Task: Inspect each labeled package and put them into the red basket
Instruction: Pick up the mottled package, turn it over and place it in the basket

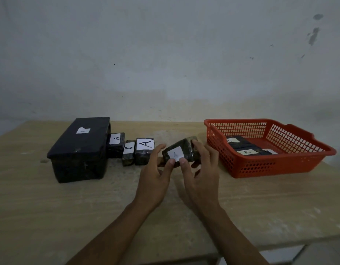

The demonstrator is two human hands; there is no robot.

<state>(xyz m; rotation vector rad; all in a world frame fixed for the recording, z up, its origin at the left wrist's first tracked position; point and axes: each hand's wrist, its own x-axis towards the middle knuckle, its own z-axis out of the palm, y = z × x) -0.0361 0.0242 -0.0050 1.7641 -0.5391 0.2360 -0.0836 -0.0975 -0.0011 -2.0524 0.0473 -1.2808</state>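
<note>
I see a small dark wrapped package (179,153) with a white label, tilted, held up between both hands. Left of my hands four more dark packages lie on the table: one marked A (144,153) closest, then a slim one marked C (128,153), another A (116,145), and the large box (79,150) with a label on top farthest left. Right of my hands sits the red basket (268,165), holding at least two labeled packages (241,145).

A pale, scuffed wall (165,54) fills the upper half, with dark marks toward two o'clock. Below it, a light wooden tabletop (69,207) lies in dim light. Pale floor (318,253) shows at five o'clock.
</note>
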